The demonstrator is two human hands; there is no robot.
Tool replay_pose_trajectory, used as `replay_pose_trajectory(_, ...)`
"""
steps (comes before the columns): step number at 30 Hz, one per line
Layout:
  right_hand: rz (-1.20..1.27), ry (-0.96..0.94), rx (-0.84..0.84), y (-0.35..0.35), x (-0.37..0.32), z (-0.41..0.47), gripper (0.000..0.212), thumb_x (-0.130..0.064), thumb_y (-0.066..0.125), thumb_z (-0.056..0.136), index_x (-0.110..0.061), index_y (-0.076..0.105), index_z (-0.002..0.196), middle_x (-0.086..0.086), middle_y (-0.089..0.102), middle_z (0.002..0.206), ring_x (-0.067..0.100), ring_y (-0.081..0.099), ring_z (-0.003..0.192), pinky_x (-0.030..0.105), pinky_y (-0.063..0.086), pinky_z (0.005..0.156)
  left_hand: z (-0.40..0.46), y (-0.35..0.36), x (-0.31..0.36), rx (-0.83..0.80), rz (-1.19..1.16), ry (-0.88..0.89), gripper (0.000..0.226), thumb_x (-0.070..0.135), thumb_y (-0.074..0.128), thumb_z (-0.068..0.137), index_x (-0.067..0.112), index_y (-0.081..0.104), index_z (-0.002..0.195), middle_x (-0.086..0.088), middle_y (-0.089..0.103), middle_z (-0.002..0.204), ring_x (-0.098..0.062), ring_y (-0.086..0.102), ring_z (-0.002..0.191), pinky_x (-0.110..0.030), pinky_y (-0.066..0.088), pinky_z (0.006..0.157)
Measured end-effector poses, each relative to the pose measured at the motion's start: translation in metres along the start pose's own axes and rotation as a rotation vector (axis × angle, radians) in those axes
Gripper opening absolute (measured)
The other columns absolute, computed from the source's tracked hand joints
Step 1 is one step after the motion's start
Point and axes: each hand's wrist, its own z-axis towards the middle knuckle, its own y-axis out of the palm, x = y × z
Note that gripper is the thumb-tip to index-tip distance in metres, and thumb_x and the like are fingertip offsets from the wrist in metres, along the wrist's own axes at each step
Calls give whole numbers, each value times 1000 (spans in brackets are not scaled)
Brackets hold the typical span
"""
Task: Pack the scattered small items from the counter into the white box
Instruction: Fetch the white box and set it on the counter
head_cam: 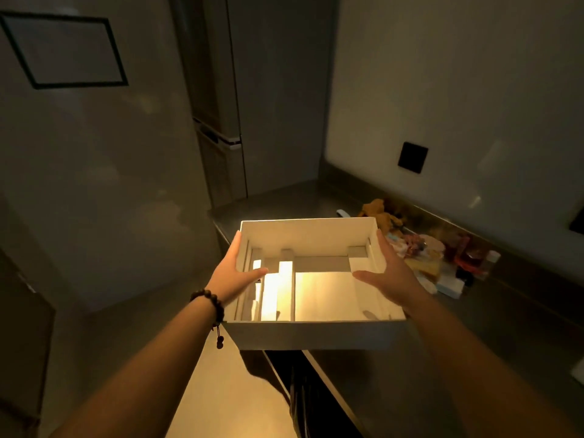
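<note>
Hands flank white box [303, 335]: left hand [232, 273], right hand [387, 275], fingers straight, pressing walls.

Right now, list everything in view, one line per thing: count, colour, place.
white box: one, white, open, with white dividers inside, held between both hands over the counter's edge.
small items: a mixed pile, count unclear, brown, pink, yellow, red, white, on the counter right of the box.
counter: one, dark metal, along the right wall.
wall plate: one, black, on the right wall.
framed panel: one, pale with dark frame, upper left.
bracelet: one, dark beads, left wrist.
left hand: on the box's left wall.
right hand: on its right wall.
</note>
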Motion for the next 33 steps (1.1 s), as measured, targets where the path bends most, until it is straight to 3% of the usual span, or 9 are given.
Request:
replay_pose_trajectory(5, 63, 8, -7, 31, 0, 112, 101, -29, 74, 81, -38, 2, 150, -1, 27, 155, 26, 31, 139, 47, 37, 105, 111, -13, -11, 29, 41, -37, 94, 35, 72, 79, 39, 6, 146, 2, 17, 155, -28, 28, 137, -50, 29, 106)
replay_pose_trajectory(10, 57, -28, -58, 57, -9, 216, 92, -36, 75, 78, -46, 12, 145, -6, 38, 146, 19, 43, 130, 47, 46, 100, 207, -33, -25, 47, 85, -77, 95, 35, 72, 79, 43, 4, 145, 4, 16, 155, -27, 28, 137, -51, 29, 106)
replay_pose_trajectory(15, 63, -64, -128, 85, -12, 296, 89, -24, 74, 80, -46, 15, 143, -5, 52, 133, 17, 53, 118, 31, 49, 84, 273, -39, -53, 59, 98, -119, 95, 36, 71, 79, 44, 3, 145, 6, 17, 155, -26, 29, 137, -52, 26, 107)
replay_pose_trajectory(23, 76, 48, -184, 130, 6, 384, 90, -23, 74, 80, -48, 16, 143, -7, 49, 136, 19, 46, 127, 42, 44, 95, 354, -36, -97, 17, 88, -134, 97, 31, 71, 80, 38, 1, 147, 5, 19, 154, -23, 30, 136, -49, 26, 108)
replay_pose_trajectory(30, 34, 122, -217, 139, 14, 428, 83, -25, 73, 82, -54, 18, 137, -26, 47, 107, 9, 43, 116, 35, 38, 86, 406, -29, -112, -49, 107, -165, 101, 33, 72, 78, 34, -1, 148, 1, 29, 151, -28, 37, 132, -49, 31, 105)
replay_pose_trajectory(33, 23, 132, -210, 142, 17, 431, 85, -22, 72, 82, -52, 18, 140, -23, 49, 113, 8, 43, 115, 36, 40, 88, 410, -28, -118, -32, 129, -169, 101, 34, 72, 78, 34, -1, 147, 1, 28, 151, -28, 39, 131, -49, 32, 105)
